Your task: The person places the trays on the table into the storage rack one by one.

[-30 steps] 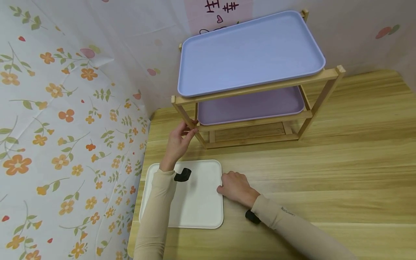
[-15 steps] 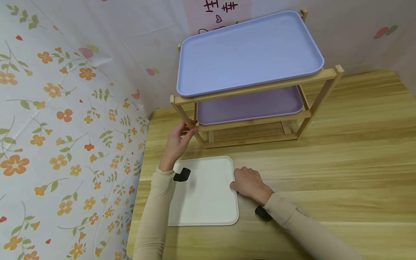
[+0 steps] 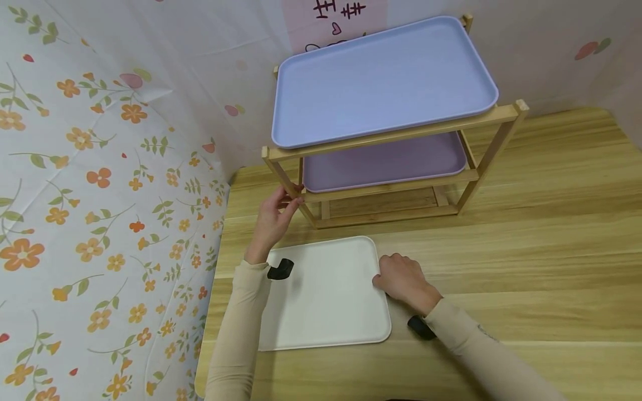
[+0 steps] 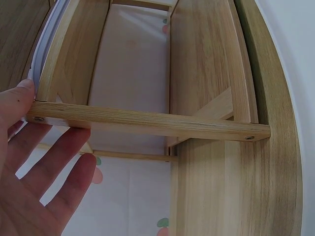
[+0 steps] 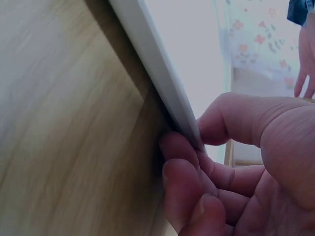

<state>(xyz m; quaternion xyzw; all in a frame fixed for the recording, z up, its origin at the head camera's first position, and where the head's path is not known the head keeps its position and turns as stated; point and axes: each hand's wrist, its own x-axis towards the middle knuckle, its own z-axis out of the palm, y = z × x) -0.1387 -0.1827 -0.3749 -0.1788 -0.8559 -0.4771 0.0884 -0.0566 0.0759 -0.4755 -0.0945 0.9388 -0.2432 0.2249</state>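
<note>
My left hand (image 3: 272, 220) grips the left front leg of a wooden two-tier rack (image 3: 496, 142). In the left wrist view, the thumb of that hand (image 4: 44, 167) lies on one side of the wooden bar (image 4: 147, 124), with fingers passing behind it. A white rectangular tray (image 3: 331, 295) lies on the table, its left part hidden by my left forearm. At its right edge, my right hand (image 3: 403, 280) pinches the rim. The right wrist view has the thumb over the tray rim (image 5: 165, 76) and fingertips at its underside.
On the rack's top tier sits a blue tray (image 3: 386, 83), and a purple tray (image 3: 386, 162) is on the tier below. A floral curtain (image 3: 115, 223) borders the wooden table (image 3: 551, 250) on the left. White cloth hangs behind the rack.
The white tray has slid to the right along the table together with my right hand. My left hand has stayed on the rack's leg.
</note>
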